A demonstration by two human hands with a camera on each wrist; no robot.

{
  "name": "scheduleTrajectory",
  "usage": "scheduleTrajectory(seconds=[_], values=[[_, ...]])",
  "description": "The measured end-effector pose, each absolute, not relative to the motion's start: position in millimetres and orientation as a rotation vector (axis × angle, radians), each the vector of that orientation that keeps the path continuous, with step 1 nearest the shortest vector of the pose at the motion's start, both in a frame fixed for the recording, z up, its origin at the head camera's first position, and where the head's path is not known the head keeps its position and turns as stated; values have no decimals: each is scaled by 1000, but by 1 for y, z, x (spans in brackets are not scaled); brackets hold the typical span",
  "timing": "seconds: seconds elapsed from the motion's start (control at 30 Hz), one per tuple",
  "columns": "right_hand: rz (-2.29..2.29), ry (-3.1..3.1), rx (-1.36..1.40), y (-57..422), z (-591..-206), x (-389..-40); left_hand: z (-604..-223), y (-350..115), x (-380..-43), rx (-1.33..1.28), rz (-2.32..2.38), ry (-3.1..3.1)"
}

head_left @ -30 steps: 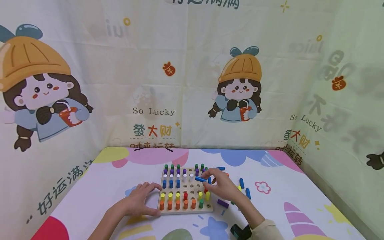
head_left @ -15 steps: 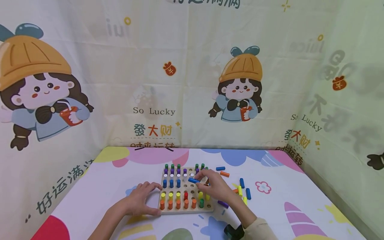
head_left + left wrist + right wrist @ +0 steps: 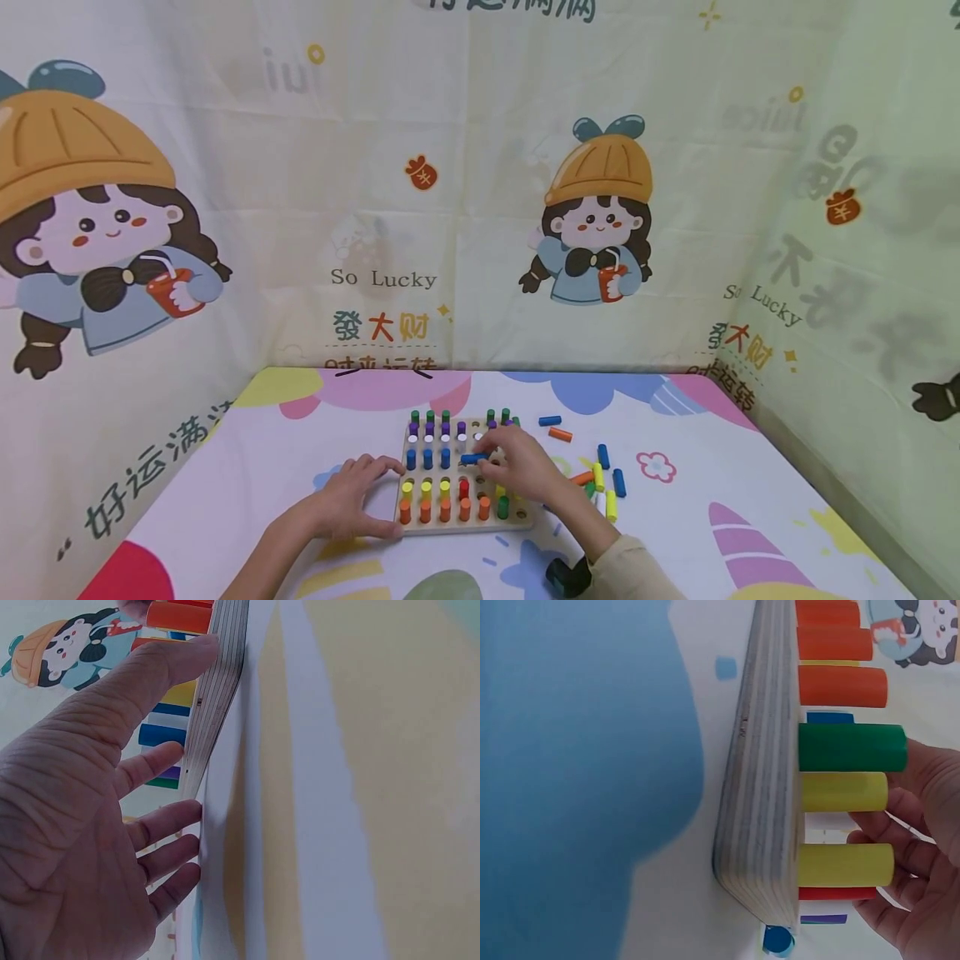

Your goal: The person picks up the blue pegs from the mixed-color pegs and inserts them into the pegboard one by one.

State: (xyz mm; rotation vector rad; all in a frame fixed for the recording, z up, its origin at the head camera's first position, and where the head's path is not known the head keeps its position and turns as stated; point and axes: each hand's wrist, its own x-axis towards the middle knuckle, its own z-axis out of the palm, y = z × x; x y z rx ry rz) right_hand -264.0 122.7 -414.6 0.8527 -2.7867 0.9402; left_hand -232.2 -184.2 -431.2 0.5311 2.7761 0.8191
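A wooden pegboard lies on the table with rows of coloured pegs upright in its holes. My left hand stays at its left side, thumb near the front corner and index finger at the edge; the left wrist view shows the thumb tip against the layered side. Above the row of blue pegs, my right hand pinches another blue peg, which lies nearly level. Green and yellow pegs partly hide that hand in the right wrist view, so its fingertips are out of sight there.
Right of the board lie loose pegs: a blue one, an orange one, a yellow one and several more. A black wrist device sits by the right sleeve. A printed cloth hangs behind the table.
My right hand has moved left across the board with the blue peg, toward the standing blue pegs. More loose pegs show at the right. The left hand has held its place.
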Motion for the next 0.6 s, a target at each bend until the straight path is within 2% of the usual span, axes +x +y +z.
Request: scheduleTrajectory(seconds=[0.6], values=[[865, -2780, 807, 109, -415, -270, -433, -186, -233, 556, 813, 2786]])
